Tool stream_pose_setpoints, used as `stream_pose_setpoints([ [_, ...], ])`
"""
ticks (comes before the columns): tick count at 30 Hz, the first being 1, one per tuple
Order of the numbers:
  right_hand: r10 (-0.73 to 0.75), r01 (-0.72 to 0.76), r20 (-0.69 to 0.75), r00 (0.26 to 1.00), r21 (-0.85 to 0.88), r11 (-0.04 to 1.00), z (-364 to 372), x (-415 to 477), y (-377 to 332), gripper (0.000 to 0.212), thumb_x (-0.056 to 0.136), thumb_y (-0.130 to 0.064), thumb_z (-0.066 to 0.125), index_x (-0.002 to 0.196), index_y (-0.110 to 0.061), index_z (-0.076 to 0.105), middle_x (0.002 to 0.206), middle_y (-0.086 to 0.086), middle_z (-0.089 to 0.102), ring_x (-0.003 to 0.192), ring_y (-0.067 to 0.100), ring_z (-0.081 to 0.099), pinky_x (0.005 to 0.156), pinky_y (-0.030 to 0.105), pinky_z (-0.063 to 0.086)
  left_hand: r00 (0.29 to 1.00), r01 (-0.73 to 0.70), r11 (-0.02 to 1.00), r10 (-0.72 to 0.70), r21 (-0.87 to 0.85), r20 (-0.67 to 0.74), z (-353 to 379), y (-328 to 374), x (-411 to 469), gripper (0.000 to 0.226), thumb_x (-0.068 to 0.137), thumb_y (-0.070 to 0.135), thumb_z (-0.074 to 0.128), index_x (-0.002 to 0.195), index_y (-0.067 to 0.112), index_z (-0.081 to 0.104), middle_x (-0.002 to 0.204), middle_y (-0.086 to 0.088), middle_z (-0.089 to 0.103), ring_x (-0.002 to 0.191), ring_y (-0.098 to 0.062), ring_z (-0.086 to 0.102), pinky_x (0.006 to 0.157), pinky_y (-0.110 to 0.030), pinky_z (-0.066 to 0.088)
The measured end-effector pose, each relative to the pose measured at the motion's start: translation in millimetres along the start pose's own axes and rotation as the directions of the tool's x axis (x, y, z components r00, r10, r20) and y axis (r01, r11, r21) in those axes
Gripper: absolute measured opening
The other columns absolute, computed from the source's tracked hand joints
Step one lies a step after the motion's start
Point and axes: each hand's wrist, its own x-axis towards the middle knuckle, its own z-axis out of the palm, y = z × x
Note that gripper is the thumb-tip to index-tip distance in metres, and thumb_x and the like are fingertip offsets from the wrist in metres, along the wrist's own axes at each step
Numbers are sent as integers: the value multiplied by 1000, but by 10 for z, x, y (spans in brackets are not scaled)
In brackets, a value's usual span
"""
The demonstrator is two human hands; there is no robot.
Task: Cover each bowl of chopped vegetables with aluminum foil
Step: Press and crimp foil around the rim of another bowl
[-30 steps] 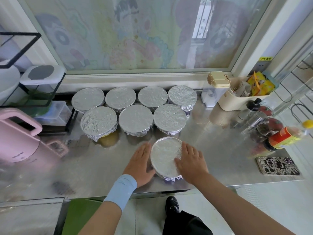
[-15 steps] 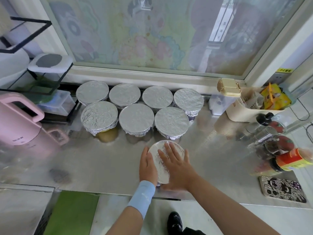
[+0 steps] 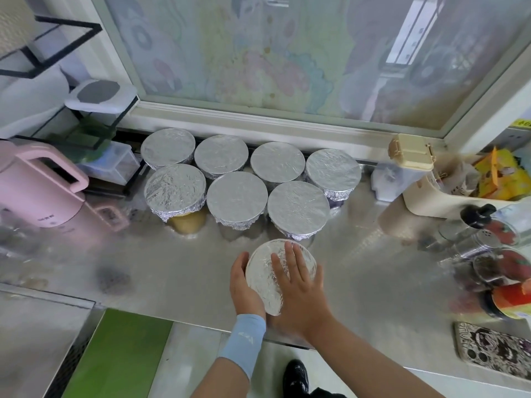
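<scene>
The right hand lies flat on top of the near bowl, fingers straight and spread, pressing the foil down. The left hand curves round the bowl's left wall, palm against the rim, holding it; its fingertips are hidden. The bowl sits at lower centre of the frame, near the front edge of the steel counter, directly under and between both hands. Its top looks fully covered, so this seems to be the last smoothing of the edge.

Above it in the frame stand seven covered bowls, four in the back row and three in front. The front row looks to have a free place at its right end, up and right of the hands. The bowl is round, so its turn should not matter. The right hand is nearer that gap.

A pink jug stands at left and a phone at lower right.
</scene>
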Motion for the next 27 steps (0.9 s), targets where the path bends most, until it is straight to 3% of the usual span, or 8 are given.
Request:
stream_pose_setpoints([
  [6,-37,38,54,998,-27,999,-30,15,61,119,61,-95,38,151,-18,33,161,18,11,150,34,7,102,69,20,994,-59,997,63,38,-91,-175,-91,79,50,75,67,61,119,44,65,129,16,62,122,-16,57,103,-46,45],
  [9,-88,88,5,996,62,994,-117,92,286,100,75,-82,41,155,-24,20,164,7,-5,150,24,-10,114,58,6,971,-172,979,187,111,-151,-240,-147,-73,41,88,54,51,125,40,61,135,20,55,130,-7,47,111,-37,35],
  [13,26,-50,70,997,354,934,-122,181,515,84,88,-50,34,156,-16,-2,160,-4,-19,147,11,-20,122,40,5,993,-104,991,108,79,-47,-229,-342,-74,63,81,71,57,134,37,54,139,9,56,129,-16,52,110,-46,39],
  [16,28,-58,81,996,409,911,-39,155,500,83,87,-38,34,155,-9,-3,162,-1,-13,148,11,-16,122,34,2,997,-65,995,68,75,-30,-195,-468,109,65,83,65,54,135,27,51,138,-7,56,126,-30,54,107,-56,41],
  [19,51,-81,82,995,429,899,-9,135,468,83,86,-34,33,155,-6,-4,162,2,-12,148,14,-15,122,37,3,994,-96,994,98,48,-46,-65,-308,-1,54,84,56,51,123,19,57,128,-12,62,116,-32,60,101,-53,46],
  [21,51,-90,99,994,436,896,-55,117,441,85,90,-37,38,154,-8,-11,161,1,-20,146,14,-22,122,38,1,994,-108,994,108,22,-2,-60,-277,27,45,87,52,49,116,21,62,120,-9,66,108,-29,63,97,-48,49],
  [24,12,-39,105,994,262,964,-113,35,406,104,88,-60,48,151,-12,-20,154,7,-35,142,21,-35,120,41,-12,986,-165,975,162,150,35,-145,-246,63,46,91,47,49,135,31,52,142,4,52,128,-19,51,111,-47,38],
  [27,-118,114,50,992,71,991,-80,-85,321,120,74,-81,46,155,-8,-5,159,16,-23,146,30,-24,117,53,-9,905,-426,751,342,505,253,-375,-150,12,72,81,22,50,149,28,28,157,11,25,143,-3,24,121,-35,19],
])
